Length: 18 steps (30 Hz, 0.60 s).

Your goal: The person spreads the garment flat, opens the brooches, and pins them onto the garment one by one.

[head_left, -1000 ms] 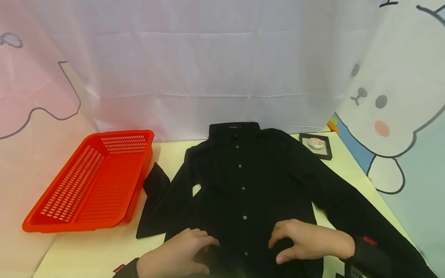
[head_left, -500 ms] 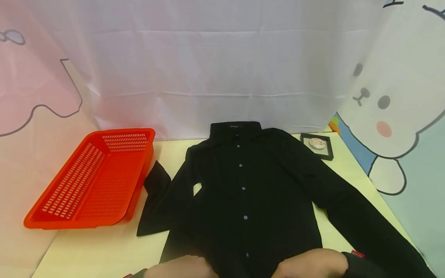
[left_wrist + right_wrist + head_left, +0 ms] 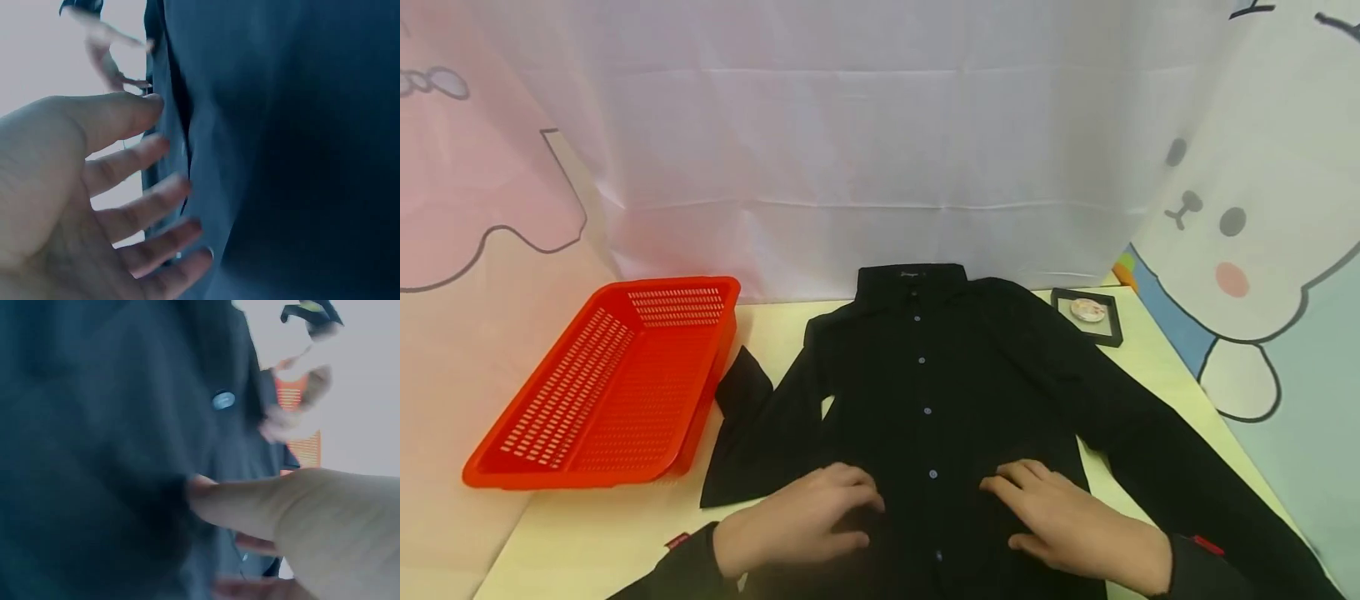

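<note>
Shirt (image 3: 880,392): spread flat, collar (image 3: 880,287) at the worktop's (image 3: 610,533) far edge.
Left hand (image 3: 808,517): fingers loosely spread over the shirt.
Right hand (image 3: 1067,518): likewise, beyond the buttons (image 3: 933,474).
Red basket (image 3: 700,408): along the left edge.

Spread front-up on a pale yellow tabletop (image 3: 587,542): black long-sleeved button-up shirt (image 3: 970,392), collar (image 3: 880,287) at the far end with a small label (image 3: 913,274) inside, pale round buttons (image 3: 933,474) in a line down the middle. Left-hand sleeve (image 3: 737,471) bent, its end folded back upward; right-hand sleeve (image 3: 1195,458) stretched out straight, slanting toward the near right. Lower part running past the bottom border of the head view.
</note>
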Tool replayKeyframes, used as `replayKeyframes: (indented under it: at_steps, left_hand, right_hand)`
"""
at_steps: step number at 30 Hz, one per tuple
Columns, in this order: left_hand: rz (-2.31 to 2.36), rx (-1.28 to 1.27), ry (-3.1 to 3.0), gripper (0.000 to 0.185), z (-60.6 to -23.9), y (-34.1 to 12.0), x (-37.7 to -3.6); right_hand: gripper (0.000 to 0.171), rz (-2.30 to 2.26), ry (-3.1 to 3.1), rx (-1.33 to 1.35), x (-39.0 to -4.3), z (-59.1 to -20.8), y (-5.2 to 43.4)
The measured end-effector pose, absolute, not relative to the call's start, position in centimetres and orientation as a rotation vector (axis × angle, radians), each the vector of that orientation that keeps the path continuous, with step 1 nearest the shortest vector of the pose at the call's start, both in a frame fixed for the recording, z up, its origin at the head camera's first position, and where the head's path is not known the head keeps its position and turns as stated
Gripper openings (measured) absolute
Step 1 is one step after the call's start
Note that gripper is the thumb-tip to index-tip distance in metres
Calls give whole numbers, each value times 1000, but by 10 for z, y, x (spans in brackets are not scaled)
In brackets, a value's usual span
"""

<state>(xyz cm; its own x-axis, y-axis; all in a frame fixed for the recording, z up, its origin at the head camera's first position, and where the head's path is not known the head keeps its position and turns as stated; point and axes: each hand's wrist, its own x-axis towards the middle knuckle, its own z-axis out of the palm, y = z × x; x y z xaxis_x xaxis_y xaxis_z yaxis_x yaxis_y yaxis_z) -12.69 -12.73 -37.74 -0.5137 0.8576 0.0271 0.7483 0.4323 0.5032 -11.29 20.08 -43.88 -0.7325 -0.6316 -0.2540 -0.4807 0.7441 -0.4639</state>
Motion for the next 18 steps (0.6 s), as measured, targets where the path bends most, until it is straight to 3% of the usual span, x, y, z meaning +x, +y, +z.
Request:
replayKeyframes:
  at_steps: [2, 4, 6, 8, 12, 18]
  left_hand:
    - [527, 1347, 2528, 32, -400, -130, -143]
    - [380, 1336, 2554, 47, -435, -133, -159]
    - [341, 1414, 2558, 58, -468, -134, -176]
    - [348, 1379, 2518, 67, -474, -129, -183]
    - [346, 1189, 2437, 89, -479, -122, -193]
    - [287, 1024, 2371, 107, -471, -116, -189]
  right_hand:
    - [84, -330, 2572, -721, -110, -445, 204]
    - [103, -300, 2495, -591, -106, -453, 207]
    - [114, -301, 2432, -510, -103, -463, 211]
    - [120, -284, 2415, -510, -100, -473, 215]
    - [118, -266, 2415, -534, -95, -488, 220]
    - [106, -286, 2414, -523, -85, -491, 220]
